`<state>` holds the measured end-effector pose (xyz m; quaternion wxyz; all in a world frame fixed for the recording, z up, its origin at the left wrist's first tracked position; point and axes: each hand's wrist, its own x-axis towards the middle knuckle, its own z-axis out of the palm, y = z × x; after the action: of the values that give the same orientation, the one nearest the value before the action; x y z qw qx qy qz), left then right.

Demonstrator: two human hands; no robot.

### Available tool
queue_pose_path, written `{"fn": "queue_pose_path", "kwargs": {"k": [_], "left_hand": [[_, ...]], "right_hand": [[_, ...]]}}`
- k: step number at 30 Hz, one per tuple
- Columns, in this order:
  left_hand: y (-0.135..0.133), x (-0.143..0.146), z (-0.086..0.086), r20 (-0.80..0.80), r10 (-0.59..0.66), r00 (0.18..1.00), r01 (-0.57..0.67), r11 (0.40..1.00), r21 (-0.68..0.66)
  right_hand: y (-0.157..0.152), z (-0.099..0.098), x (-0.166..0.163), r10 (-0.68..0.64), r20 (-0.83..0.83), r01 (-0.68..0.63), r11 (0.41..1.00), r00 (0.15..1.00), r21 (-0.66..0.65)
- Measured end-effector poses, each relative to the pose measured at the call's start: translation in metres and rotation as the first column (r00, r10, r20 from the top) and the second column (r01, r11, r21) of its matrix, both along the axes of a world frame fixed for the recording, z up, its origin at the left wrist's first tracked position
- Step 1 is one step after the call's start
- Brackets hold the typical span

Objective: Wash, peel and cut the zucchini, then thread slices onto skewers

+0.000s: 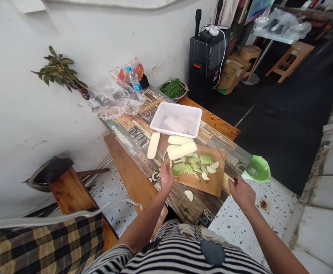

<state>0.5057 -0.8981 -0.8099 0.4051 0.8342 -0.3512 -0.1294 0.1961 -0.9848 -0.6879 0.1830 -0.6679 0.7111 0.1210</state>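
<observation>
A wooden cutting board (pixel 209 182) lies on the table and carries a pile of green and white vegetable slices (pixel 193 165). Peeled whitish vegetable lengths (pixel 182 150) lie at its far edge, and another (pixel 153 145) rests on the table to the left. My left hand (pixel 167 177) sits at the board's left edge with its fingertips against the slices, gripping nothing I can see. My right hand (pixel 242 192) is at the board's right corner, closed on a knife (pixel 226 163) whose thin blade points away over the board. One loose slice (pixel 188 195) lies on the table near me.
A white plastic tub (pixel 159 120) stands behind the board. A green bowl (pixel 258 169) sits at the table's right corner. Farther back are a bowl of green chives (pixel 173 88), plastic bags and a water bottle (pixel 135 80). A black speaker (pixel 208 61) stands on the floor, a wooden stool (pixel 66 190) at left.
</observation>
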Motion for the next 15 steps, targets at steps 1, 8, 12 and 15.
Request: {"fn": "queue_pose_path", "kwargs": {"k": [1, 8, 12, 15], "left_hand": [[0.002, 0.001, -0.001, -0.006, 0.024, 1.000, -0.023, 0.999, 0.028], [0.004, 0.006, -0.002, -0.016, 0.108, 0.994, -0.107, 0.992, 0.065], [0.003, 0.010, 0.001, 0.016, 0.104, 0.994, -0.105, 0.985, 0.138], [0.003, 0.016, 0.003, 0.035, 0.045, 0.998, -0.050, 0.985, 0.165]], "right_hand": [[-0.001, -0.002, -0.002, -0.024, 0.010, 0.024, 1.000, 1.000, -0.001], [-0.013, -0.020, -0.004, -0.071, 0.105, 0.074, 0.997, 0.992, -0.032], [-0.023, -0.030, -0.004, -0.060, 0.134, 0.065, 0.997, 0.989, -0.034], [-0.029, -0.040, -0.007, -0.074, 0.147, 0.081, 0.996, 0.986, -0.041]]}}
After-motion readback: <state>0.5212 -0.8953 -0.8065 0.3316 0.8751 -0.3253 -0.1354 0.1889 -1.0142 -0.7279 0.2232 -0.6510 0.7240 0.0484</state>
